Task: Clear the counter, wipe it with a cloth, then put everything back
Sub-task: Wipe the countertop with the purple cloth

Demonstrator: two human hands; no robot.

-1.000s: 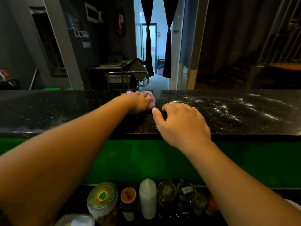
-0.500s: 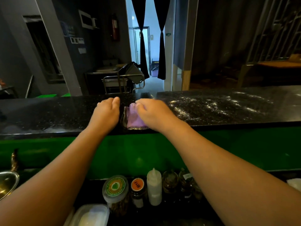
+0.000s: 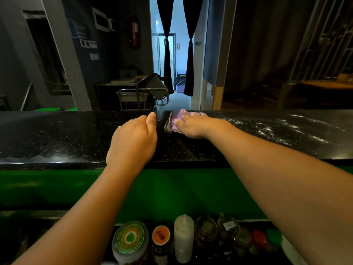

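A crumpled purple cloth [image 3: 176, 119] lies on the black speckled counter [image 3: 57, 138] near its far edge, just right of the middle. My right hand [image 3: 193, 126] covers the cloth, fingers curled over it and the thumb on its left side, so most of it is hidden. My left hand [image 3: 133, 139] rests on the counter a short way left of the cloth. It holds nothing and its fingers are loosely bent. White streaks or powder [image 3: 277, 129] spread over the counter's right part.
Below the counter's green front [image 3: 172, 190], a lower shelf holds a green-lidded jar [image 3: 130, 239], an orange-lidded jar [image 3: 161, 236], a white squeeze bottle [image 3: 183, 236] and several glass jars [image 3: 217, 230]. Behind the counter stands a metal cart [image 3: 141, 96].
The cloth went from my left hand to my right hand. My right hand has slid it toward the far edge and slightly right. My left hand let go and rests beside it.
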